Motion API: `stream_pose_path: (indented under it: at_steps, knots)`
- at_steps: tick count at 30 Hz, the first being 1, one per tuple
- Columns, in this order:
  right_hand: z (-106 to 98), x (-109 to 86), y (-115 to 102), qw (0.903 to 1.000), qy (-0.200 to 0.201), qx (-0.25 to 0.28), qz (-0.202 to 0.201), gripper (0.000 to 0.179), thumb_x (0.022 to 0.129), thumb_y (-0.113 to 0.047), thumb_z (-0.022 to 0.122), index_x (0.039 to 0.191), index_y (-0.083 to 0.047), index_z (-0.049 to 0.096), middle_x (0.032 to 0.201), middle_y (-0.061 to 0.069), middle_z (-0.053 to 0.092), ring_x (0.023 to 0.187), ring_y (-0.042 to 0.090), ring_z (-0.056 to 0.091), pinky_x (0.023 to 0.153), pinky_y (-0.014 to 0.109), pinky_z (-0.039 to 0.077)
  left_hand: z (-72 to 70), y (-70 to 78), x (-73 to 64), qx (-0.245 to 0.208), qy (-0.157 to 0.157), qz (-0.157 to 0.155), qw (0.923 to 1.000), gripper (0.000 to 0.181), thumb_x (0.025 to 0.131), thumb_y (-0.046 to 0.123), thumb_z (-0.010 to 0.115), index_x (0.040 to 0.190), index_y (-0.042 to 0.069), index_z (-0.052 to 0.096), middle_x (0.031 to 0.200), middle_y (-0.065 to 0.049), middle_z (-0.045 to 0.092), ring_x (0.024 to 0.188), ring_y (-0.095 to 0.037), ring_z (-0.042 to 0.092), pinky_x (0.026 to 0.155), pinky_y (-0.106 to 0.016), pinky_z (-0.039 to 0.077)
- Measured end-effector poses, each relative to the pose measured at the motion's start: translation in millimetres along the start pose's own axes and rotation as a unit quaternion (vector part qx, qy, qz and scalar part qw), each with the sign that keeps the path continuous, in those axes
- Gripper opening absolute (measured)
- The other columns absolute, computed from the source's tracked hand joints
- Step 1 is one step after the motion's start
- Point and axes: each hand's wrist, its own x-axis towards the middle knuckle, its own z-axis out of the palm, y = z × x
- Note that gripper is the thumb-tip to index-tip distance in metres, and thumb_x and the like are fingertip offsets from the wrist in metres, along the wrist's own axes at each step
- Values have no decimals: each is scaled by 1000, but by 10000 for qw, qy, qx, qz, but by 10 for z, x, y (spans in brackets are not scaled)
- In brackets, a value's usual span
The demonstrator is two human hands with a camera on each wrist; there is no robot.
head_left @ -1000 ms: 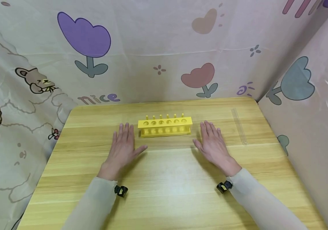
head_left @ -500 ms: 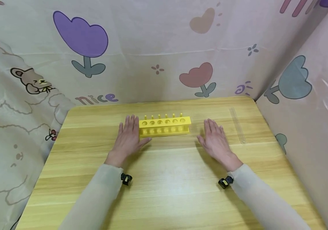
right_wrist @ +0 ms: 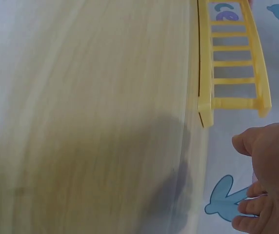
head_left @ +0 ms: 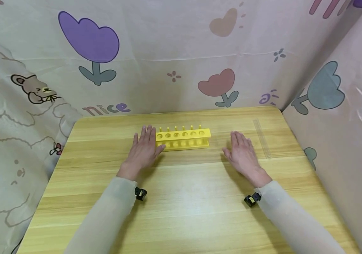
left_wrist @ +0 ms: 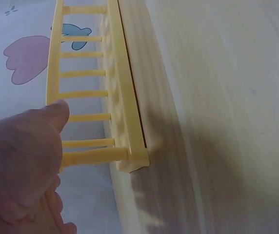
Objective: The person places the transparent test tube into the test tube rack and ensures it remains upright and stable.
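A yellow test tube rack [head_left: 184, 138] with a row of round holes and upright pegs stands near the back of the wooden table. My left hand [head_left: 141, 153] is at its left end, fingers extended along that end and thumb in front of the near left corner. From the left wrist view, the thumb [left_wrist: 57, 113] overlaps the rack's upper plate; firm contact cannot be made out. My right hand [head_left: 242, 155] hovers right of the rack, apart from it, fingers straight and holding nothing. In the right wrist view its thumb [right_wrist: 244, 141] points toward the rack's near end.
A long, narrow, clear object [head_left: 262, 138] lies on the table [head_left: 181, 211] to the right of my right hand; its see-through outline is faint. Patterned curtains [head_left: 155, 42] border the table at the back and both sides.
My left hand has moved forward and right to the rack's left end, its thumb now closer in. My right hand has shifted slightly rightward. The rack stays in place; the head view turned slightly.
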Motion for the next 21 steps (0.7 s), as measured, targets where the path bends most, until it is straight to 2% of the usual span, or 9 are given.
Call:
stream_pose_path:
  at_steps: [4, 9, 14, 17, 21]
  knots:
    - [-39, 24, 90, 9999, 49, 38, 116, 79, 109, -36, 54, 161, 14, 22, 166, 36, 26, 155, 53, 26, 126, 71, 19, -12, -9, 18, -55, -79, 48, 9999, 78, 115, 45, 33, 167, -1, -1, 176, -20, -9, 163, -38, -11, 131, -63, -4]
    - [-94, 73, 248, 9994, 115, 119, 297, 76, 109, -33, 54, 159, 16, 23, 164, 38, 29, 153, 56, 26, 125, 71, 19, -26, -4, 22, -31, -113, 58, 9999, 77, 115, 43, 33, 167, -1, -2, 176, -20, -8, 163, -37, -10, 131, -63, 0]
    - [-166, 104, 433, 9989, 202, -56, 413, 73, 109, -30, 53, 155, 20, 27, 158, 42, 34, 147, 59, 31, 125, 69, 24, -43, 3, 14, -28, -182, 40, 9998, 77, 115, 42, 32, 167, -1, -4, 176, -20, -9, 163, -37, -11, 131, -63, -1]
    - [-206, 122, 545, 9981, 282, -158, 530, 68, 108, -28, 54, 149, 23, 35, 150, 45, 41, 138, 61, 39, 119, 70, 33, -57, 8, 2, -86, -235, 18, 9997, 77, 115, 43, 32, 167, 0, -6, 175, -19, -11, 163, -36, -13, 131, -62, -3]
    - [-258, 163, 692, 9957, 362, -274, 803, 58, 106, -27, 56, 134, 23, 47, 129, 44, 52, 118, 58, 47, 102, 70, 44, -61, 9, -3, -112, -230, 35, 9997, 77, 115, 43, 31, 167, -2, -4, 175, -19, -12, 163, -36, -13, 131, -62, -3]
